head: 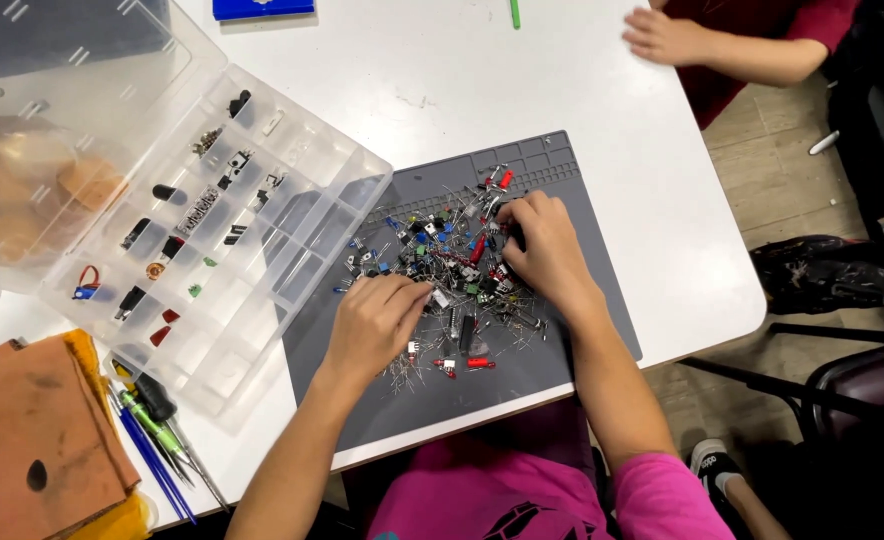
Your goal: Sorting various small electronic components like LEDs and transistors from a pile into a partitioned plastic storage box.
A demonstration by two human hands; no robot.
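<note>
White table (pixel 602 130) | grey mat (pixel 522 380) | tiled floor (pixel 792 200) | both hands' grips pinched in components (pixel 462 270)

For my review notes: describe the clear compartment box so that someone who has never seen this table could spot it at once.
Start at the grey mat on the white table, where both hands sort a heap of small electronic parts. Just left of the mat lies the clear plastic organizer box, its lid open. Unlike anything nearby, it is see-through and divided into many small compartments.
</note>
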